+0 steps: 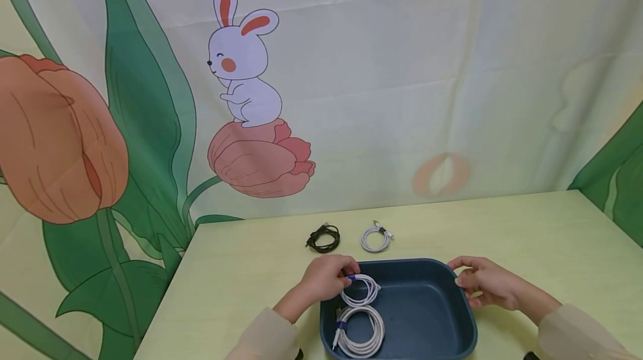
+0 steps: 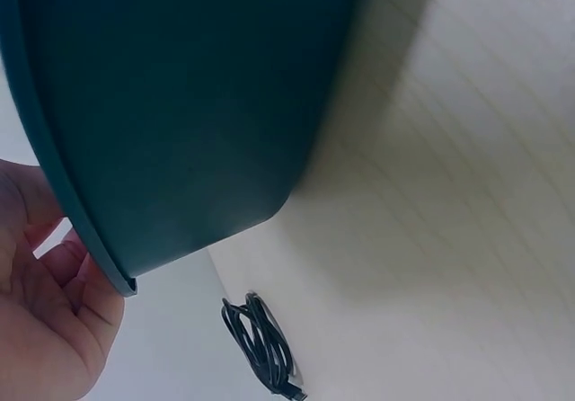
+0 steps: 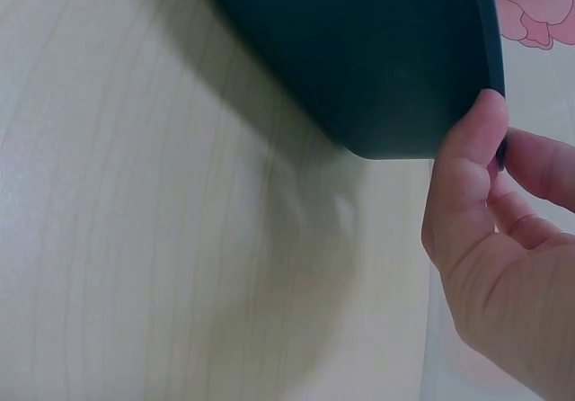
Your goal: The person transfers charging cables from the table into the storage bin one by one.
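Inside a dark blue tray, a coiled white cable with a purple tie lies toward the far left corner. My left hand reaches over that corner, thumb and fingers pinching the coil at its tie. In the left wrist view the tray wall hides part of these fingers. My right hand grips the tray's far right corner. Its thumb presses the outside of the rim, with fingers over the other side. Nearer me in the tray lies a larger white cable coil, also purple-tied.
Behind the tray, a coiled black cable and a grey-white cable coil with a dark tie lie on the pale wood-grain table. A printed backdrop with a rabbit hangs at the table's far edge.
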Demonstrator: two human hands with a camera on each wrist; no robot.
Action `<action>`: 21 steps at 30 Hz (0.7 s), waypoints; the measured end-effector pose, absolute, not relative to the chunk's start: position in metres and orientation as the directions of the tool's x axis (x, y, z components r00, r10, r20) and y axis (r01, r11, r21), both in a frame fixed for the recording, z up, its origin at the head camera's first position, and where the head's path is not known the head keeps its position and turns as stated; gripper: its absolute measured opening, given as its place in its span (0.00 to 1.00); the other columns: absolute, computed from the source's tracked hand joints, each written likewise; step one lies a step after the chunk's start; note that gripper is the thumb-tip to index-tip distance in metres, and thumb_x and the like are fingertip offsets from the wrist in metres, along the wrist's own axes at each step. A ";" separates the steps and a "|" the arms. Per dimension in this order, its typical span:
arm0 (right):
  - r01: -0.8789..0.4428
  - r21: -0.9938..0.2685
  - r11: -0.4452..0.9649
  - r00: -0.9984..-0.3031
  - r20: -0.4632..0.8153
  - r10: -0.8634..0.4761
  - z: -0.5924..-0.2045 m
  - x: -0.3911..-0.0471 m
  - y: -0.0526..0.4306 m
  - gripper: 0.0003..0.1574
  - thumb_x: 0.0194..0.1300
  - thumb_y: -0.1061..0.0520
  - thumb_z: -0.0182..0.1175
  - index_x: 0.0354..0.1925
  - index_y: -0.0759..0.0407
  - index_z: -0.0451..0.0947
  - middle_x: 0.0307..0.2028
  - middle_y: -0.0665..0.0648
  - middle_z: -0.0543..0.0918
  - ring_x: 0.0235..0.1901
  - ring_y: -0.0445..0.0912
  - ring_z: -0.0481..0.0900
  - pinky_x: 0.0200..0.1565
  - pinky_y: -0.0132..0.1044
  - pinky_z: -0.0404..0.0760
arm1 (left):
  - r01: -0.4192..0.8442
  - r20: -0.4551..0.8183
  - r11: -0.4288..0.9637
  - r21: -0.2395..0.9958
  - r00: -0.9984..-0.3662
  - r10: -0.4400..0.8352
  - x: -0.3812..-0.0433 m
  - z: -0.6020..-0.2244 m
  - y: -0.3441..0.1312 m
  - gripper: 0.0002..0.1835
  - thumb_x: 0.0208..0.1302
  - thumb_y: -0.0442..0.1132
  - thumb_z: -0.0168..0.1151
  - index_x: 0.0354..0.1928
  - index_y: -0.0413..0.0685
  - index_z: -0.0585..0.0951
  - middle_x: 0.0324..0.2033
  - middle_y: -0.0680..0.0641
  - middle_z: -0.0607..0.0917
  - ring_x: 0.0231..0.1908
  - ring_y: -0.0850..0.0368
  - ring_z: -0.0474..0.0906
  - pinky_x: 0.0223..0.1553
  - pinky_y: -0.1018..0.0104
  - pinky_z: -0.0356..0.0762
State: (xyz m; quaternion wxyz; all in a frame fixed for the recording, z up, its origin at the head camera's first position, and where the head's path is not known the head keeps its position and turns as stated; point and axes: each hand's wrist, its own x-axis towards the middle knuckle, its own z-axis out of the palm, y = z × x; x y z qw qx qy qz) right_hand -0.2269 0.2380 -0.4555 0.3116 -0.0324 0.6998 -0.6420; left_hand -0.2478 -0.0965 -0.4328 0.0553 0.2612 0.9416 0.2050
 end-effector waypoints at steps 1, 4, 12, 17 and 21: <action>0.355 -0.919 0.173 -0.803 -0.395 -0.446 -0.455 -0.227 0.238 0.23 0.59 0.61 0.50 0.53 0.65 0.60 0.22 0.50 0.73 0.21 0.40 0.70 0.25 0.32 0.75 | 0.471 -0.003 0.782 0.408 -0.856 0.516 -0.248 -0.432 -0.096 0.08 0.51 0.34 0.61 0.34 0.54 0.80 0.28 0.55 0.81 0.27 0.66 0.73 0.31 0.72 0.68; 0.355 -0.919 0.172 -0.802 -0.394 -0.449 -0.455 -0.226 0.237 0.22 0.59 0.61 0.49 0.53 0.65 0.60 0.23 0.50 0.73 0.21 0.40 0.70 0.25 0.32 0.75 | 0.479 -0.018 0.788 0.387 -0.851 0.525 -0.248 -0.431 -0.096 0.08 0.51 0.34 0.61 0.34 0.55 0.80 0.28 0.56 0.81 0.29 0.66 0.74 0.32 0.71 0.69; 0.352 -0.920 0.172 -0.802 -0.391 -0.451 -0.454 -0.226 0.237 0.22 0.61 0.62 0.49 0.53 0.64 0.60 0.23 0.50 0.73 0.21 0.40 0.70 0.25 0.32 0.75 | 0.510 -0.025 0.795 0.328 -0.837 0.547 -0.250 -0.432 -0.094 0.09 0.52 0.35 0.60 0.35 0.54 0.81 0.28 0.56 0.81 0.30 0.65 0.74 0.32 0.71 0.69; 0.357 -0.918 0.173 -0.802 -0.396 -0.447 -0.454 -0.226 0.237 0.22 0.61 0.62 0.49 0.53 0.64 0.60 0.23 0.50 0.72 0.21 0.40 0.70 0.25 0.32 0.75 | 0.522 -0.016 0.807 0.275 -0.837 0.547 -0.250 -0.434 -0.092 0.09 0.52 0.35 0.60 0.36 0.55 0.81 0.28 0.57 0.82 0.31 0.64 0.74 0.32 0.70 0.70; 0.358 -0.918 0.172 -0.802 -0.396 -0.448 -0.454 -0.226 0.237 0.22 0.60 0.62 0.49 0.53 0.64 0.60 0.23 0.50 0.73 0.21 0.40 0.70 0.25 0.32 0.75 | 0.540 -0.007 0.810 0.229 -0.831 0.557 -0.249 -0.435 -0.091 0.09 0.52 0.35 0.61 0.36 0.55 0.82 0.28 0.57 0.82 0.30 0.64 0.74 0.32 0.70 0.70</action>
